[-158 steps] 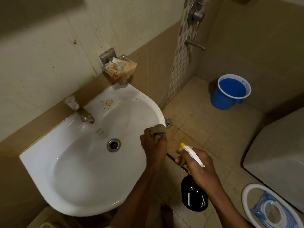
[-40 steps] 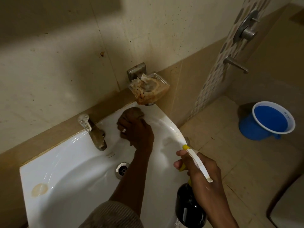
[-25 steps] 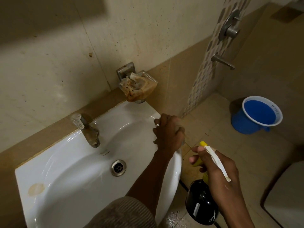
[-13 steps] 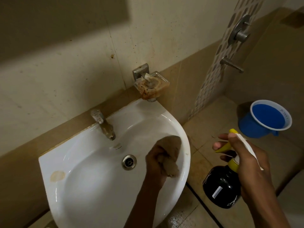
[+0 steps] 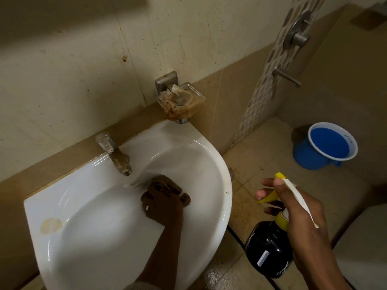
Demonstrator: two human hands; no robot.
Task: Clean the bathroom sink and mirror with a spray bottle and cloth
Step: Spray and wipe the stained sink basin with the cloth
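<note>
Step in hand looked like scrubbing the sink [image 5: 211,155] bowl: left hand [image 5: 162,206] had its grip clenched on a brown cloth [image 5: 167,184], pressed to the basin wall just below the tap [image 5: 117,155], over where the drain should be. Right hand [image 5: 297,214] gripped the spray bottle [image 5: 268,250] off the sink's right rim over the floor, finger on the yellow trigger. Next probably needs a sweep left toward the tan stain [image 5: 51,226] on the flat ledge; room is open there, tight at the tap and soap dish [image 5: 181,101], and no mirror in view.
</note>
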